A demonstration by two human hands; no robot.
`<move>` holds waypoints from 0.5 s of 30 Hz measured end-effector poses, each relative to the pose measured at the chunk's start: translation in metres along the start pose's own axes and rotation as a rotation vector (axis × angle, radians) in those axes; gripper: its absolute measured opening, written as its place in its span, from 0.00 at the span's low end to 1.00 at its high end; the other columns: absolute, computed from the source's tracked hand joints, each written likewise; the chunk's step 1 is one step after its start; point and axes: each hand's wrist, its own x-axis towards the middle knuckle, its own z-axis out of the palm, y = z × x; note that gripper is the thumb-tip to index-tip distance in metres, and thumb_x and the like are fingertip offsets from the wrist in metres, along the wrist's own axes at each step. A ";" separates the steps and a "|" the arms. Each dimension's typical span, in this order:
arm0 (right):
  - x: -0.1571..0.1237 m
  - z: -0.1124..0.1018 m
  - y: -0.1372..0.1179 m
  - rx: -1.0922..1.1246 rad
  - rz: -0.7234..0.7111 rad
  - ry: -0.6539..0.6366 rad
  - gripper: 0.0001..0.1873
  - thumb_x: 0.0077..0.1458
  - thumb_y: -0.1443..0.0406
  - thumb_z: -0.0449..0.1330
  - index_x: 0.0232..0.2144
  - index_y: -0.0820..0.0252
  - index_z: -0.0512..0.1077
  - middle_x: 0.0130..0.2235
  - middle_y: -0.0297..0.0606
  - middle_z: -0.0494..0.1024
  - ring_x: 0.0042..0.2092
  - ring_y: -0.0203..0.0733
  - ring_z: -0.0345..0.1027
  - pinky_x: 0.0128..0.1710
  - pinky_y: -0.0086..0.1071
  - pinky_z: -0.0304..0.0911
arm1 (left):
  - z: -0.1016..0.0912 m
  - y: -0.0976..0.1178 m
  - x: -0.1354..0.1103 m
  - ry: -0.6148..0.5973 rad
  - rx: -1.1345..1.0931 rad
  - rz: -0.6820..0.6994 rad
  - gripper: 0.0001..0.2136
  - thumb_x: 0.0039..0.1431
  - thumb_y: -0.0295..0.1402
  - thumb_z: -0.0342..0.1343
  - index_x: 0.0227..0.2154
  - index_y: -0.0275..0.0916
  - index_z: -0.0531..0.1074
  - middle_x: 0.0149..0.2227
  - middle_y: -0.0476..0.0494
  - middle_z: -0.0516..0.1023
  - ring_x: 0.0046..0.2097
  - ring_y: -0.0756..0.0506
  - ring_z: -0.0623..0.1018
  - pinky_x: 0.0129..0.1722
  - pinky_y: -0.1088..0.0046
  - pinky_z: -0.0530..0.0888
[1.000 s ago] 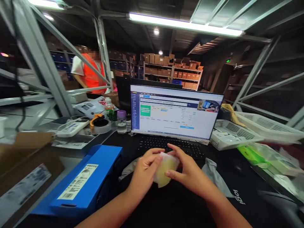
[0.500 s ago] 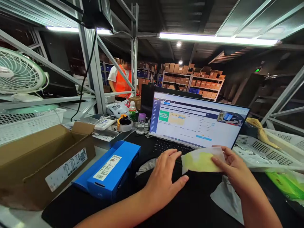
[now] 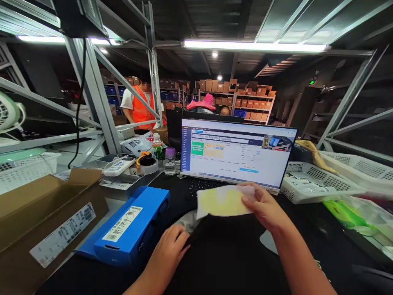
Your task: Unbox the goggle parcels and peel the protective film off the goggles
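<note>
My right hand point(image 3: 260, 205) pinches the right end of a thin yellow-and-white paper sheet point(image 3: 225, 200), held up in front of the monitor's lower edge. Lower and to the left, my left hand point(image 3: 167, 252) is closed, with its fingers curled at the near edge of a crumpled grey plastic bag point(image 3: 189, 221); its fingertips are partly hidden. To the left of that hand lies a blue box point(image 3: 138, 227) with a white product label. Under my right wrist, part of a grey piece of plastic point(image 3: 268, 241) rests on the black tabletop.
An open cardboard carton point(image 3: 61, 237) stands far left. Behind the blue box are a tape roll point(image 3: 147, 164) and a purple-capped bottle point(image 3: 170, 164). A keyboard point(image 3: 193, 186) sits below the monitor point(image 3: 215, 164). At right are a white basket point(image 3: 294, 190) and a green packet point(image 3: 346, 213).
My left hand has moved down and left from beside the paper sheet to the grey bag, its fingers curling. The sheet stays in my right hand. The view has shifted right.
</note>
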 end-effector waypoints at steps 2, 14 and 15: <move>0.000 0.013 0.004 -0.004 0.089 -0.114 0.24 0.43 0.53 0.73 0.38 0.58 0.72 0.34 0.34 0.74 0.33 0.38 0.67 0.32 0.29 0.61 | -0.001 0.002 -0.011 0.045 -0.053 0.072 0.08 0.66 0.29 0.47 0.36 0.42 0.71 0.38 0.44 0.75 0.39 0.44 0.78 0.38 0.70 0.77; 0.000 0.045 0.031 -0.401 0.211 -0.408 0.09 0.46 0.67 0.67 0.31 0.61 0.72 0.27 0.28 0.69 0.27 0.31 0.59 0.26 0.24 0.52 | -0.032 0.032 -0.043 0.124 -0.167 0.072 0.05 0.64 0.32 0.55 0.41 0.41 0.73 0.40 0.41 0.77 0.42 0.44 0.79 0.43 0.70 0.77; -0.001 0.046 0.031 -0.464 0.184 -0.434 0.08 0.46 0.68 0.67 0.31 0.61 0.72 0.28 0.28 0.71 0.28 0.32 0.61 0.26 0.24 0.54 | -0.032 0.032 -0.043 0.126 -0.170 0.065 0.05 0.64 0.32 0.56 0.41 0.41 0.73 0.40 0.42 0.77 0.42 0.44 0.79 0.44 0.70 0.77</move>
